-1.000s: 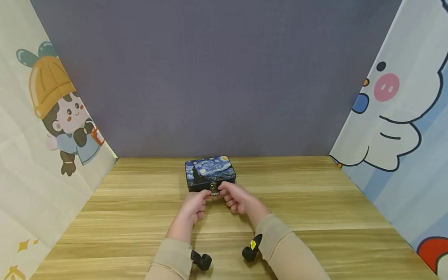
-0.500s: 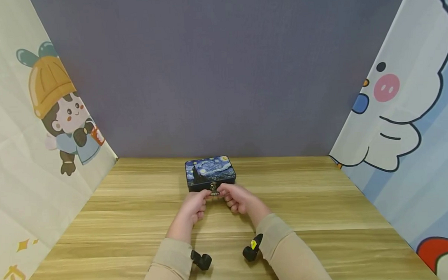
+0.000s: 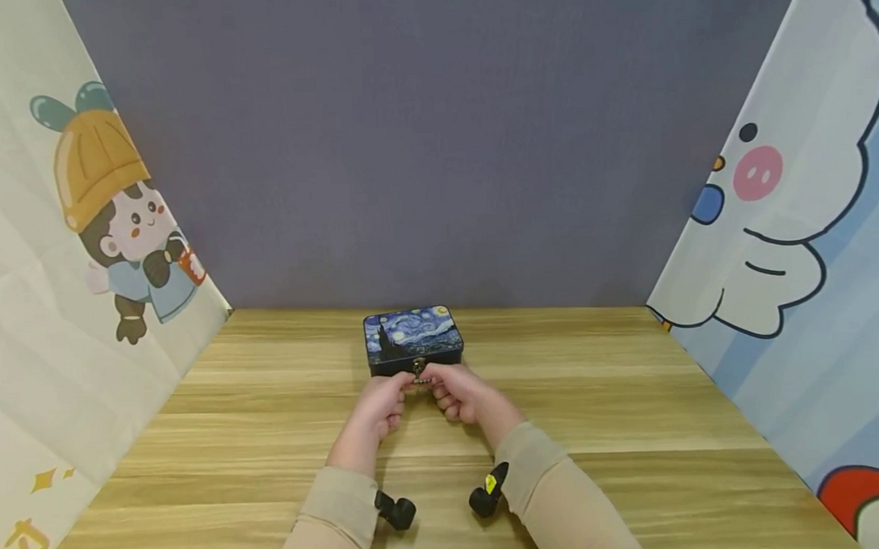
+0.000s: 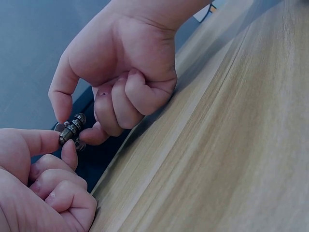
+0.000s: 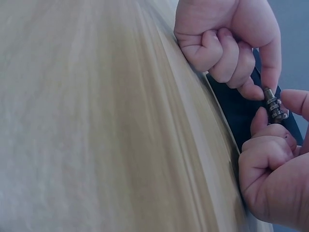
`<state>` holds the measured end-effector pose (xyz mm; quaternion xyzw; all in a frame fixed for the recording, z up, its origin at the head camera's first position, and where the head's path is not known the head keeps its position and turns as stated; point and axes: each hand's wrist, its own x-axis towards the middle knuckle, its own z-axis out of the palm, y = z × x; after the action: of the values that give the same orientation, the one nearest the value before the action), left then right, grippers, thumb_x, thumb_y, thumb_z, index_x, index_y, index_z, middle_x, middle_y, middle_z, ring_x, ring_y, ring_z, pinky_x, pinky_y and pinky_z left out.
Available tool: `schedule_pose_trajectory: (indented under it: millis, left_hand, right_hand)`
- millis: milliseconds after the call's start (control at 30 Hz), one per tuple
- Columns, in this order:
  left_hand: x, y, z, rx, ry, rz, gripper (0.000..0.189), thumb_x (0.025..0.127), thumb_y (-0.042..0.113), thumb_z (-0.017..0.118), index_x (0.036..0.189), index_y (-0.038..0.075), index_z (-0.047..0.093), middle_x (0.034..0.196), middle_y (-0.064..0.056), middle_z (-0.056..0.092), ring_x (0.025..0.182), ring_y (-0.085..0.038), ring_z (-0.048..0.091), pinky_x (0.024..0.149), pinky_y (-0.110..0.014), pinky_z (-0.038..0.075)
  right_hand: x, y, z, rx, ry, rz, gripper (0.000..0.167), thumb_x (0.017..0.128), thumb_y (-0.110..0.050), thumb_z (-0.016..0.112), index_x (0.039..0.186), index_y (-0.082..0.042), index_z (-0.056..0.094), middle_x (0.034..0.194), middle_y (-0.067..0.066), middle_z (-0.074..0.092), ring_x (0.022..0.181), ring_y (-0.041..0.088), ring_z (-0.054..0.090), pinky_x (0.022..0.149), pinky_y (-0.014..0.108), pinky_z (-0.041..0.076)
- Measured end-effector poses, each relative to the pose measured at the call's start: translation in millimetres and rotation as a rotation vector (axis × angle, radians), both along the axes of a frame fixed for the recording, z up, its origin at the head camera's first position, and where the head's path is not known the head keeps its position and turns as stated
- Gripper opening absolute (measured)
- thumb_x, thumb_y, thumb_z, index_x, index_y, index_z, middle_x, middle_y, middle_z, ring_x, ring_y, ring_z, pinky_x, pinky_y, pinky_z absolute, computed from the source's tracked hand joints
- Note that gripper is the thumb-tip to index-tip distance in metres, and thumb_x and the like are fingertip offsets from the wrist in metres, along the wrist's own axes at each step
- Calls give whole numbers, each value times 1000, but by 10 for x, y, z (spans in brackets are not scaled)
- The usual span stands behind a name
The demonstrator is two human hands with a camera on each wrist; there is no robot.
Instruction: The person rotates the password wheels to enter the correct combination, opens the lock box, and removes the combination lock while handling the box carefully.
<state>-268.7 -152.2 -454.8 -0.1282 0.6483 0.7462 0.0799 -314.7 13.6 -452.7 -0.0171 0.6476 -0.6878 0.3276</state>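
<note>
A small bronze-coloured combination padlock with numbered dial rings hangs at the front clasp of a hinged tin box. The box is closed, and its lid carries a swirling starry night painting. My left hand pinches one end of the padlock between thumb and forefinger. From the other side, my right hand has its thumb and forefinger at the dial rings, one on either side. The remaining fingers of both hands are curled into the palms. In the right wrist view, the rings show between the fingertips.
The box stands near the back of a wood-grain table, before a grey panel. Cartoon-printed curtains flank both sides. Small black wrist cameras stick out from both beige sleeves.
My right hand has shifted slightly left and down, its thumb now closer to the middle of the padlock. The left hand and the box stay in place.
</note>
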Motion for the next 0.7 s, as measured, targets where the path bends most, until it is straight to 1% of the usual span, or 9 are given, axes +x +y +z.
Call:
schedule_pose_trajectory:
  millis: [133, 367, 500, 700]
  left_hand:
    - [-8, 2, 2, 6, -7, 3, 25, 95, 21, 63, 91, -4, 61, 55, 8, 28, 44, -5, 20, 40, -21, 20]
    - [-7, 1, 2, 3, -4, 2, 26, 96, 21, 63, 93, -5, 61, 55, 8, 29, 44, -5, 20, 40, -21, 20]
    - [-2, 3, 5, -1, 0, 4, 25, 96, 21, 62, 91, -4, 60, 55, 8, 29, 44, -5, 20, 40, -21, 20]
    - [-9, 2, -11, 1, 0, 6, 24, 95, 21, 63, 89, -3, 60, 55, 8, 28, 44, -5, 20, 41, -21, 20]
  right_hand:
    - [6, -23, -6, 2, 4, -18, 22, 79, -23, 65, 67, -15, 48, 56, -8, 24, 44, 5, 18, 40, 22, 14]
    - [11, -51, -20, -5, 5, -38, 20, 79, -21, 64, 70, -13, 48, 55, -9, 26, 44, 5, 19, 40, 21, 14]
    - [7, -65, -30, -6, 0, -46, 21, 78, -20, 63, 67, -14, 46, 55, -9, 25, 43, 4, 18, 39, 21, 14]
    - [10, -79, -33, -6, 0, -49, 20, 77, -20, 63, 68, -13, 47, 54, -9, 25, 44, 5, 17, 39, 21, 14]
